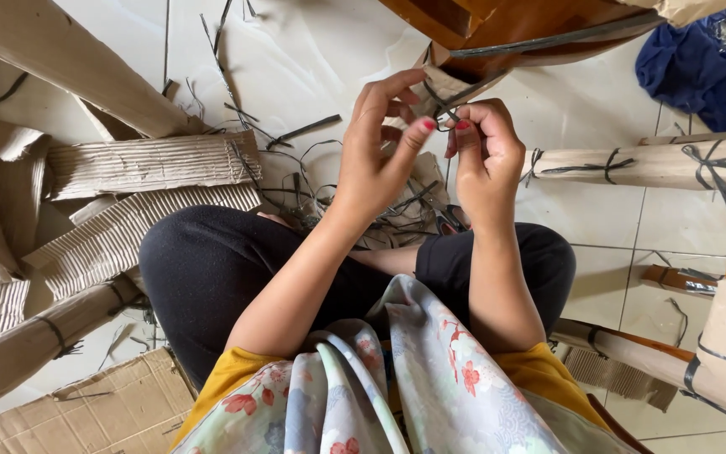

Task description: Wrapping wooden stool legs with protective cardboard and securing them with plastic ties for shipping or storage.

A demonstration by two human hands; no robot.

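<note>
My left hand [377, 147] and my right hand [485, 151] are raised together in front of me, fingertips almost touching. Both pinch a thin dark plastic strap [440, 108] that loops around a paper-wrapped wooden furniture leg [451, 80]. The strap's knot sits between my red-painted thumbnails. My legs in black trousers are crossed on the floor just below my hands.
Corrugated cardboard pieces [149, 164] lie at the left, with flat cardboard [86, 412] at the bottom left. Cut strap scraps [304, 130] litter the white tiled floor. Another wrapped, strapped leg [649, 164] runs along the right. A blue cloth [699, 71] lies at the top right.
</note>
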